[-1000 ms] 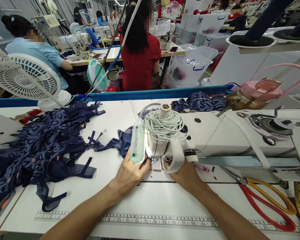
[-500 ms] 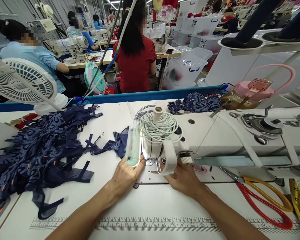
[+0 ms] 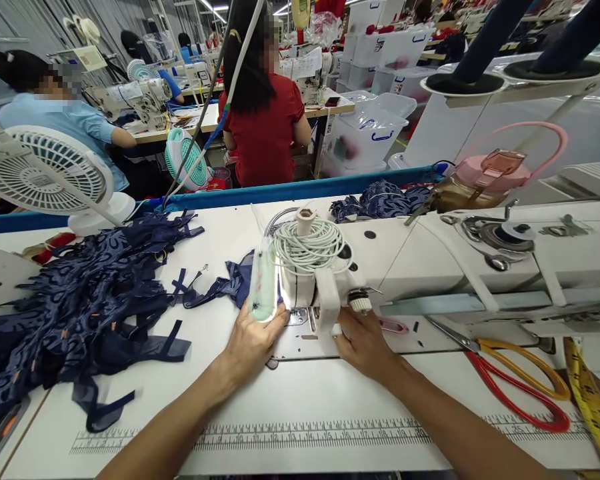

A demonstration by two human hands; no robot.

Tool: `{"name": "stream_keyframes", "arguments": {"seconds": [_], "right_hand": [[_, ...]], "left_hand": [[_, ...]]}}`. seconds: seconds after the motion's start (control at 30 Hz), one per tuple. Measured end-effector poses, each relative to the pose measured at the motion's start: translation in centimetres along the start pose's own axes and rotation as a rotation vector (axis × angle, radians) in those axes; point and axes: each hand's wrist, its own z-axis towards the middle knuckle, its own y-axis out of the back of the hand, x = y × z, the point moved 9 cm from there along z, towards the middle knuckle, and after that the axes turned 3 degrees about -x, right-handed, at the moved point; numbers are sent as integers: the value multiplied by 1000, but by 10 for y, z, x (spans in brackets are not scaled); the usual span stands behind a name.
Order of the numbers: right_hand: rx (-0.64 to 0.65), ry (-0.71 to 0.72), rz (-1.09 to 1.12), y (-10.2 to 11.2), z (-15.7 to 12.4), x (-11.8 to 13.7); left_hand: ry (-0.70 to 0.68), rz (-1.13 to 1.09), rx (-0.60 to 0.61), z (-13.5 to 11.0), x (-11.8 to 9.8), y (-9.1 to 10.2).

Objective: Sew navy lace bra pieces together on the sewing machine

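Observation:
My left hand [image 3: 253,340] is at the left of the sewing machine head [image 3: 300,287]. A narrow pale translucent cover [image 3: 263,287] hides part of its fingers. Navy fabric [image 3: 237,283] runs behind that cover to this hand, which is closed on it; the exact grip is partly hidden. To the right of the metal needle plate [image 3: 297,319], my right hand [image 3: 363,340] has its fingers curled in behind the white machine lever [image 3: 327,300]. Whatever its fingertips hold is out of sight. A coil of pale cord [image 3: 307,247] lies on top of the machine head.
Patterned navy garment pieces [image 3: 95,300] are heaped on the left, by a white fan [image 3: 55,167]. Scissors with orange and red handles [image 3: 520,373] and a yellow tape measure [image 3: 587,407] lie at right. A printed ruler [image 3: 280,435] crosses the front. Co-workers [image 3: 265,127] sit beyond.
The view has shifted slightly, so the machine and scissors appear further left and higher. The right hand shows more of itself right of the lever. The left hand stays by the cover.

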Motion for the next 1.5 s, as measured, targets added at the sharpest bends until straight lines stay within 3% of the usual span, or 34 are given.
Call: {"name": "stream_keyframes", "arguments": {"seconds": [0.23,0.43,0.53,0.67,0.77,0.9,0.97,1.07,1.17,1.23,1.3,1.37,1.43,1.5], "right_hand": [[0,26,8,-3,-4,2],[68,31,8,-20,-8,4],[80,48,15,-24,-9,4],[56,102,27,-19,-6,13],[89,58,128,-17,-2,28],[201,-83,400,-24,-2,64],[202,-113,492,-20,-6,82],[267,-206,613,-6,-16,92],[522,-370,733,9,-30,78],[562,-428,702,29,-28,52],[610,-410,571,40,-25,26],[634,-331,301,40,-22,4],[465,-214,-15,45,-14,-4],[339,-77,-124,42,-13,12]], "left_hand": [[5,1,32,-3,0,1],[84,163,53,2,16,6],[201,210,76,1,34,9],[379,226,20,-8,47,35],[385,124,13,-11,24,58],[333,-318,113,-14,-33,81],[432,-510,209,-19,-47,89],[709,-853,315,-33,-47,96],[986,-1258,373,-47,-37,88],[1051,-1347,425,-49,-25,75],[964,-1191,492,-44,-8,56],[793,-879,541,-34,10,36],[710,-647,566,-28,26,16],[695,-545,570,-26,36,2]]}}
